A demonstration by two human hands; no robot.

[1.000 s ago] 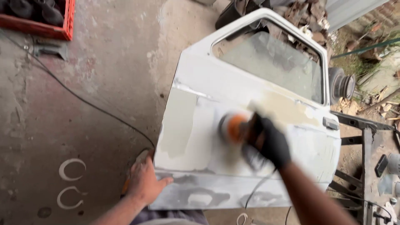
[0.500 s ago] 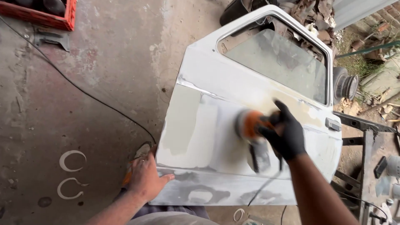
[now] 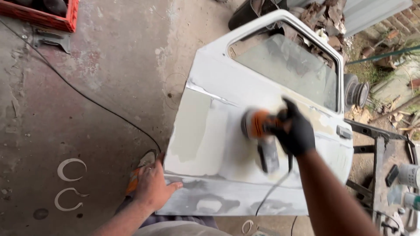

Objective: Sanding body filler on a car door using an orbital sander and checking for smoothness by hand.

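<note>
Sander (image 3: 261, 131), orange-bodied and blurred with motion, sits pressed against the white car door (image 3: 210, 131) near the door's middle, just below the window opening. Right hand (image 3: 295, 131), in a black glove, is wrapped over the sander's top; fingers closed round the body, a firm clamp as far as the blur allows. Its cord (image 3: 271, 192) trails off the door's lower part toward the person.

Left hand (image 3: 153, 185), bare, rests on the door's lower left corner, fingers spread and flat on the metal, thumb over the edge. It holds nothing.

Handling, as a judgement: the sander looks compact and rigid, probably moderately heavy and prone to vibration, best taken by the domed top with the palm over it, as now. The door is stiff sheet metal, large and awkward, likely to shift unless braced at an edge.

Surface: the door panel is patchy, with pale greyish filler areas left of the sander and darker rubbed bands along the door's bottom. Window glass (image 3: 288, 70) is in the frame above.

Room: stained concrete floor (image 3: 96, 78) left of the door, a black cable (image 3: 87, 98) running across it, a red crate (image 3: 48, 15) far up-left. Right of the door, a dark metal stand (image 3: 376, 144) and rubble.
</note>
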